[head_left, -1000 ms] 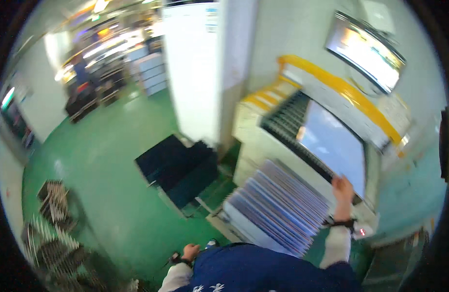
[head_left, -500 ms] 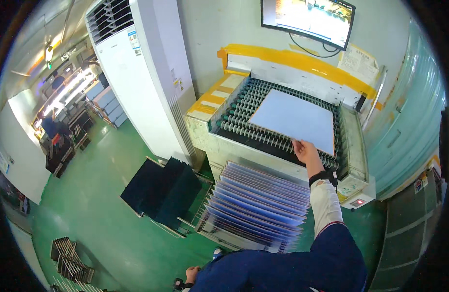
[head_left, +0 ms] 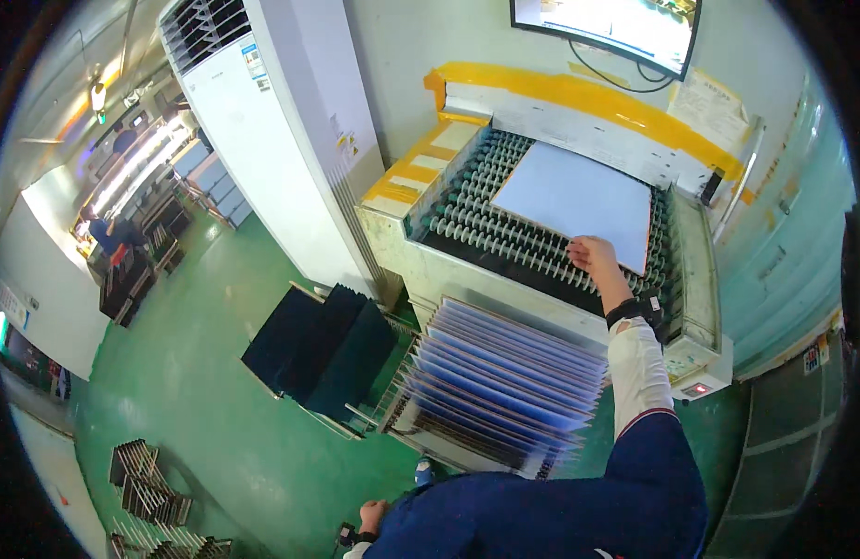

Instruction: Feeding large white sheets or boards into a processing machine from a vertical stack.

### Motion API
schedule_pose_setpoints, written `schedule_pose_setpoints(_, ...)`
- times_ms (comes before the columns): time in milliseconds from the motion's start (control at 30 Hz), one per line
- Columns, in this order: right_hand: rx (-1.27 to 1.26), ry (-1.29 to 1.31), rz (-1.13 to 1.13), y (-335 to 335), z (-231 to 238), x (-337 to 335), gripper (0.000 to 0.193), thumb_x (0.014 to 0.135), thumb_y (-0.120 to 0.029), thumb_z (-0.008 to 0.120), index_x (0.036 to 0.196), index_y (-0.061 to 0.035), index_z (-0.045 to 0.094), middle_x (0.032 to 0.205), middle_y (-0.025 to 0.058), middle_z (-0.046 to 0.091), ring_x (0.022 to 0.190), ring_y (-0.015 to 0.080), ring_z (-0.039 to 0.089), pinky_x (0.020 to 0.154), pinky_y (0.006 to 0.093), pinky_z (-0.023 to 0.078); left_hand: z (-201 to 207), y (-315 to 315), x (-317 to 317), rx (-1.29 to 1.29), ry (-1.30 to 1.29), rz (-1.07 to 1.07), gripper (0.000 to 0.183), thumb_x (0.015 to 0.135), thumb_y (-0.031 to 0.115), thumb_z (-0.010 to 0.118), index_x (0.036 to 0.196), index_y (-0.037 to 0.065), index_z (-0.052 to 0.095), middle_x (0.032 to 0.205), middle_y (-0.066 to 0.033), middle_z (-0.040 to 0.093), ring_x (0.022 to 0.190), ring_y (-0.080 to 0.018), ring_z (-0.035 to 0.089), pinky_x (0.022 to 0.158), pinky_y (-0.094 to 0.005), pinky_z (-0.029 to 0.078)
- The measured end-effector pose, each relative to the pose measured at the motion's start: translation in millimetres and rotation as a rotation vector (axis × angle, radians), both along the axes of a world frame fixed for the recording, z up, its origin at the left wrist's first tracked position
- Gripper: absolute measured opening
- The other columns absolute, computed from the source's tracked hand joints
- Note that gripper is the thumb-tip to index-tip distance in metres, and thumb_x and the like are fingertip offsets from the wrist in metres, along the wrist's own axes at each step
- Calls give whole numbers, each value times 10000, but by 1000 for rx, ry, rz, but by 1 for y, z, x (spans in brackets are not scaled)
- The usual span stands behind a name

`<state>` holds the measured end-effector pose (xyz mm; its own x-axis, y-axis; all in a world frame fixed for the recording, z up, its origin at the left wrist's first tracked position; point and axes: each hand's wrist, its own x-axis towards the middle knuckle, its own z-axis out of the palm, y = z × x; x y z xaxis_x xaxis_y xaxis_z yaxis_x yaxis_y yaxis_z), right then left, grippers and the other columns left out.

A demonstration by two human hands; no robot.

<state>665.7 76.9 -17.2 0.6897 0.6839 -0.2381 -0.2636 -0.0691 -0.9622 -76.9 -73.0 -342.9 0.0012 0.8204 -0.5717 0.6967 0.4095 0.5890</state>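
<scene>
A flat pale white panel with a thin brown edge lies on the rows of ringed rollers of a conveyor machine. My right hand is at the near edge of this panel, its fingers loosely bent and a little apart; whether the fingertips still touch the edge is hard to see. Low by my side hangs my left hand, its fingers curled in, with nothing visible in them. Just below the machine, a rack holds several similar panels standing on edge in a row.
Left of the panel rack is a second rack with dark panels. A tall white air conditioner stands beside the machine. More slotted racks sit on the green floor. A screen hangs on the wall; clear plastic curtains hang at right.
The panel has shifted slightly farther back over the rollers. My right hand has moved forward a little, its fingers looser at the edge. The whole view has tilted downward.
</scene>
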Motion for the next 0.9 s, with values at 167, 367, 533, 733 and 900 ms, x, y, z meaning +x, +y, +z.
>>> schedule_pose_setpoints(167, -547, -1079, -220, -2, -14, 11, 372, 803, -263, 546, 1123, -74, 560, 1093, 151, 581, 1055, 309, 508, 887, 464, 391, -17, -1, -4, -150, 53, 101, 309, 709, 306, 622, 695, -2, 647, 642, -90, 633, 601, -156, 586, 583, -305, 457)
schedule_pose_setpoints(367, -931, -1173, -58, -6, -4, -1, 551, 837, -441, 465, 1282, -120, 416, 1383, 165, 299, 1275, 361, 248, 1009, 526, 221, -4, -12, -4, -76, 88, 80, 369, 696, 370, 611, 750, 9, 661, 685, -108, 645, 633, -200, 609, 631, -330, 476)
schedule_pose_setpoints(533, -992, -1188, 33, 7, -4, 28, 575, 848, -478, 439, 1304, -131, 397, 1404, 162, 269, 1292, 353, 232, 1031, 495, 219, -6, -28, -10, -21, 85, 82, 389, 692, 386, 630, 769, 7, 664, 706, -115, 652, 669, -218, 618, 654, -334, 480)
schedule_pose_setpoints(733, -972, -1232, 95, 16, -8, 42, 581, 846, -474, 450, 1312, -132, 387, 1378, 180, 311, 1267, 366, 282, 1025, 492, 230, 24, -38, 4, -124, 89, 263, 368, 669, 370, 613, 755, 16, 666, 717, -125, 653, 668, -224, 622, 645, -338, 472)
schedule_pose_setpoints(900, -826, -1360, 142, 15, -15, 18, 537, 842, -435, 478, 1257, -95, 454, 1323, 141, 406, 1219, 327, 367, 995, 489, 277, -13, -35, -10, -108, 140, 112, 359, 646, 348, 589, 763, 16, 659, 740, -162, 643, 689, -268, 621, 663, -366, 470)
